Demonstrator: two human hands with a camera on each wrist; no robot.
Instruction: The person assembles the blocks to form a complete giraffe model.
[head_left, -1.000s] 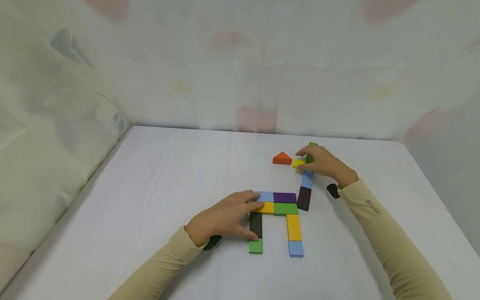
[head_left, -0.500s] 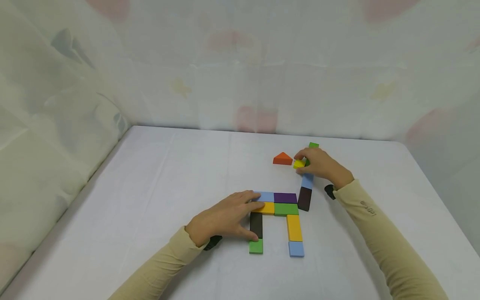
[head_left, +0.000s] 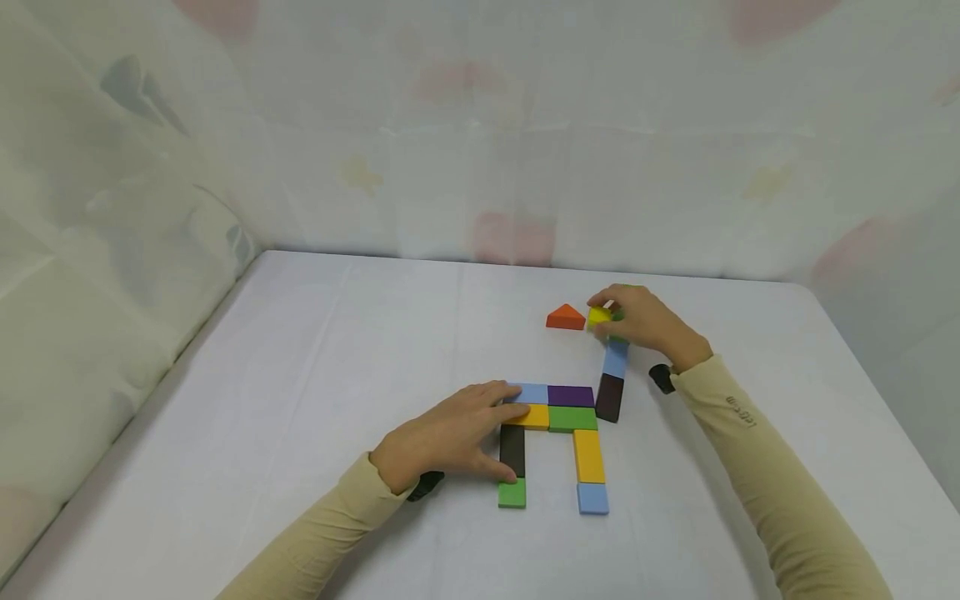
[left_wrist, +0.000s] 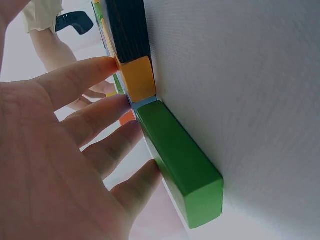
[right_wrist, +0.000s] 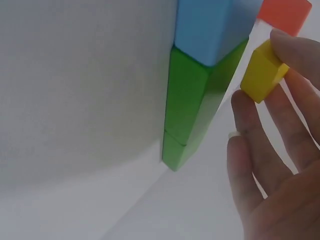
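My right hand (head_left: 643, 321) pinches a small yellow block (right_wrist: 262, 72) between thumb and fingers, apart from the table. Just right of that block, a slanting row has a green block (right_wrist: 187, 95), a light blue block (head_left: 616, 360) and a dark brown block (head_left: 610, 397). The fingers of my left hand (head_left: 453, 433) lie extended over a flat block shape, touching its light blue block (head_left: 532, 393), orange block (head_left: 537, 416) and black block (head_left: 512, 450). A green block (left_wrist: 180, 165) under those fingers shows only in the left wrist view.
A red-orange triangular block (head_left: 566, 317) lies left of the yellow one. The flat shape continues with a purple block (head_left: 570, 396), green block (head_left: 572, 419), yellow-orange block (head_left: 588, 456), light blue block (head_left: 592, 498) and green block (head_left: 512, 493). A white cloth covers the table (head_left: 360, 333).
The right thumb and fingers have closed around the yellow block, and it has risen slightly from its spot beside the green block. My left hand has stayed still.
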